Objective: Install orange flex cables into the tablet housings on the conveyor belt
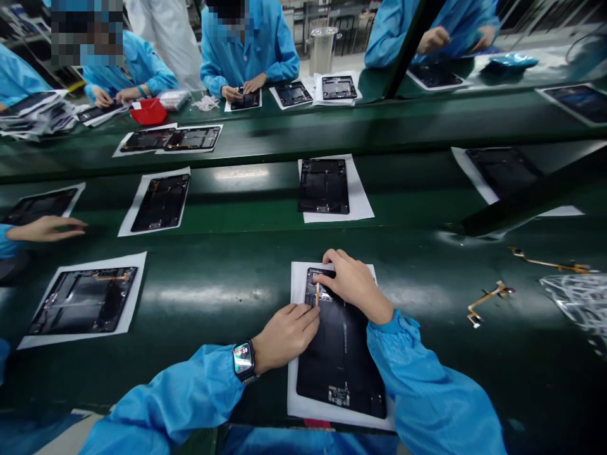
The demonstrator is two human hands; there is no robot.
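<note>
A black tablet housing lies on a white sheet on the green bench in front of me. My left hand, with a smartwatch on its wrist, pinches a small gold flex cable at the housing's upper left corner. My right hand rests on the housing's top edge, its fingertips pressing down beside the cable.
Two loose gold flex cables and a heap of clear plastic strips lie to my right. More housings on sheets sit at left and on the belt. A co-worker's hand reaches in at far left; people in blue coats work opposite.
</note>
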